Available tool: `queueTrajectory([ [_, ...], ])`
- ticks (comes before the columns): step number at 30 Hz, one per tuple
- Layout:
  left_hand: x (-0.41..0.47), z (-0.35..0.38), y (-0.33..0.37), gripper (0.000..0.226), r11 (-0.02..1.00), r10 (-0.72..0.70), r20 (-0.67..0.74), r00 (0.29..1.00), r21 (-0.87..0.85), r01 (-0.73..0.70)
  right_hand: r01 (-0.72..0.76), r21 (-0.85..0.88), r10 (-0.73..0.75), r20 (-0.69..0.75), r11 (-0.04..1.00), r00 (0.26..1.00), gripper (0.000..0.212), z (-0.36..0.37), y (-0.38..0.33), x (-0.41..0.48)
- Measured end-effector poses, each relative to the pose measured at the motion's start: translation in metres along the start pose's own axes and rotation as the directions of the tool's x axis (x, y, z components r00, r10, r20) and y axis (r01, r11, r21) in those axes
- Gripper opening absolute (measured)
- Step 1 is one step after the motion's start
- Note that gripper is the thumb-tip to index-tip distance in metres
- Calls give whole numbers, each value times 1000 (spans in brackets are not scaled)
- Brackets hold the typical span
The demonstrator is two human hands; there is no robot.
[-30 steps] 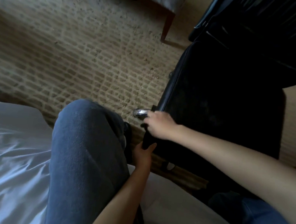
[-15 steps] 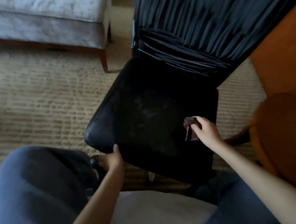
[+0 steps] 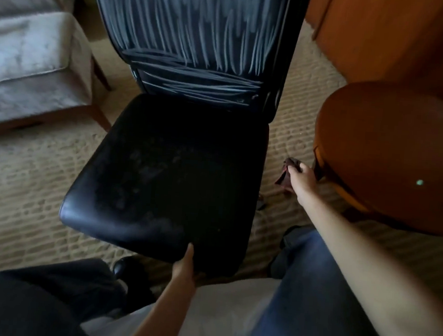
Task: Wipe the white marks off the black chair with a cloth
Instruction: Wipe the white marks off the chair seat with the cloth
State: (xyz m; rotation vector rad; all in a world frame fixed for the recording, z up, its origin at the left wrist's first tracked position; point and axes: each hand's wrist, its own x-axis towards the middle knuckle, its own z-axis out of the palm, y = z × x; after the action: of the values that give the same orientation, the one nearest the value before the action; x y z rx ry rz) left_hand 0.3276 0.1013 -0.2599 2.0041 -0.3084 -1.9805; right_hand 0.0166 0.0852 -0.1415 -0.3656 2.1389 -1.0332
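The black chair [image 3: 172,175] faces me, its seat dull with faint smudges. Its backrest is covered with white marks [image 3: 193,37], long vertical strokes above and horizontal ones near the bottom. My left hand [image 3: 186,266] grips the seat's front edge, thumb on top and fingers hidden underneath. My right hand [image 3: 302,180] is off the seat's right side, above the carpet, and holds a small dark brown cloth [image 3: 285,172] bunched in its fingers.
A round wooden table [image 3: 389,153] stands close on the right, with a wooden cabinet [image 3: 392,35] behind it. A grey upholstered seat [image 3: 33,63] is at the left. Patterned beige carpet [image 3: 25,180] lies around the chair. My knees in jeans flank the front edge.
The view swung up from the chair's side to its whole front. My right hand carried the cloth off the seat to its right. My left hand slid right along the front edge.
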Motion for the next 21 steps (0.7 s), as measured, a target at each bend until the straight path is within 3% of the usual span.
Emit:
queueTrajectory([
  [5,14,-4,9,112,996,0,-42,999,88,3,35,58,-36,27,998,999,44,25,-5,47],
  [9,27,-8,18,115,997,-37,-92,995,63,43,88,39,-90,46,995,995,39,43,-16,87],
  [12,14,0,26,97,998,-42,-114,993,-45,37,115,19,-115,5,993,993,33,55,-22,118],
  [16,5,7,27,82,997,-46,-130,990,-64,38,123,9,-123,-35,992,992,35,70,-24,136],
  [21,3,16,27,59,998,-35,-139,990,-50,28,218,-68,-223,-82,974,971,38,87,1,81],
])
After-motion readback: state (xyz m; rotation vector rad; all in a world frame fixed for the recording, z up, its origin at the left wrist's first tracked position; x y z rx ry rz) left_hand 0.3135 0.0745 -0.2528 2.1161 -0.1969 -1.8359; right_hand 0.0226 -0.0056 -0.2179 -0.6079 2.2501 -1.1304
